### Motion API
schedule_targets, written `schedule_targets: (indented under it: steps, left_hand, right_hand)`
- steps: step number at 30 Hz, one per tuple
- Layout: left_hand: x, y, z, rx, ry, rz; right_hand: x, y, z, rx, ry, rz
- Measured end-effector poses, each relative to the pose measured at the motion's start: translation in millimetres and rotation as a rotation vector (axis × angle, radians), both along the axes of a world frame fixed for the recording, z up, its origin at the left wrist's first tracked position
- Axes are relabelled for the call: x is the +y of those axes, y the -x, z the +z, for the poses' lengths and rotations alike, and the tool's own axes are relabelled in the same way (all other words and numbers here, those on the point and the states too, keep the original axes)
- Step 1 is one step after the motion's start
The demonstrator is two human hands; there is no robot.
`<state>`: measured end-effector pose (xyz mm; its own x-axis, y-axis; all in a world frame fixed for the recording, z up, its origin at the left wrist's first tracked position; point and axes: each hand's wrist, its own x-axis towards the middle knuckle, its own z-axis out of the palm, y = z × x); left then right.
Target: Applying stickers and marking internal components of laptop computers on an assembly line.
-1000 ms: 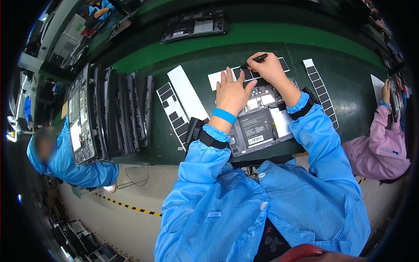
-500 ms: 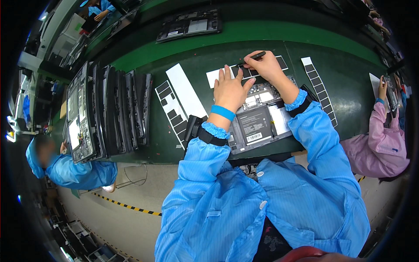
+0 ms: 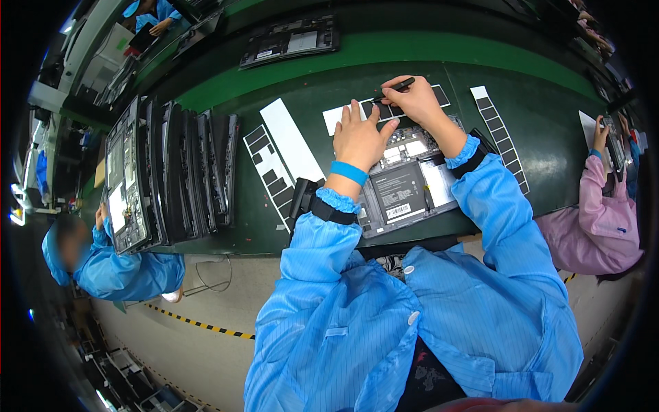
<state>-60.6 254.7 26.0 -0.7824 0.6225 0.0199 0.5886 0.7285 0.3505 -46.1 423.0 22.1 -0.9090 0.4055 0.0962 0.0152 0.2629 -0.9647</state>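
Note:
A white backing sheet [image 3: 333, 122] with a row of black rectangular stickers lies crosswise on the green table. My left hand [image 3: 359, 141] rests on it, fingers stretched and spread. Pinched in my right hand [image 3: 424, 110] is a slim black pen-shaped tool [image 3: 406, 84]; its tip meets a black sticker just beyond my left fingertips. Whether it is tweezers or a pen, I cannot tell. Below both wrists sits an opened laptop base [image 3: 374, 223] with its black battery [image 3: 397, 189] and circuit board exposed. My hands and forearms cover part of the board.
Several laptop bases [image 3: 171, 182] stand on edge at the left. Beside them lie a partly used sticker strip [image 3: 271, 175] and a blank white strip [image 3: 292, 141]. Another sticker strip [image 3: 501, 134] is at the right, another laptop base [image 3: 292, 42] at the back. Co-workers sit on both sides.
My hands keep almost the same pose, with the tool tip still at the sticker sheet. The whole view has shifted slightly. At the left, a co-worker's hand has risen beside the laptop bases.

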Motion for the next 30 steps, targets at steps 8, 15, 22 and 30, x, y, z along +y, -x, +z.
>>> schedule_targets:
  steps: [8, 15, 22, 30]
  left_hand:
    - [-0.7, -1.4, 7.9, 0.000, 0.040, 0.012]
    - [-8.5, -1.0, 17.9, 0.014, -0.534, 0.112]
    - [-5.4, -31.1, 25.1, -0.643, -0.570, 0.063]
    - [5.1, -30.5, 14.0, -0.582, -0.496, 0.049]
  right_hand:
    - [-0.9, -18.1, 25.9, 0.179, 0.304, 0.036]
    - [29.8, -96.1, 57.2, -0.027, 0.387, -0.024]
    - [28.5, -119.4, 31.2, -0.084, 0.443, 0.096]
    - [31.1, -113.0, 20.7, -0.042, 0.425, 0.099]
